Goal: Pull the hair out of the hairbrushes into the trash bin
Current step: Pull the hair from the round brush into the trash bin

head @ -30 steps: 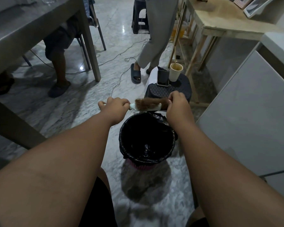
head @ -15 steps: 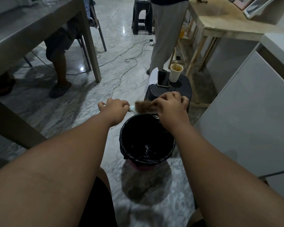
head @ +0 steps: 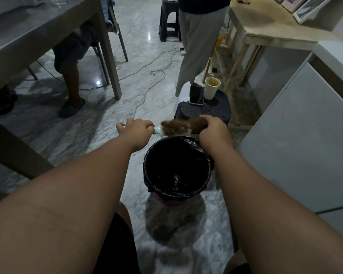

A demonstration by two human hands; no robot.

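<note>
Hairbrush (head: 173,129): held over trash bin (head: 146,169), left hand (head: 136,129) clamped on handle. Right hand (head: 213,129) shifted from mid-bristles to far end, now pinching hair tuft (head: 198,122) — peel likely just starting.

Single head view, looking forward and down, close above floor
</note>
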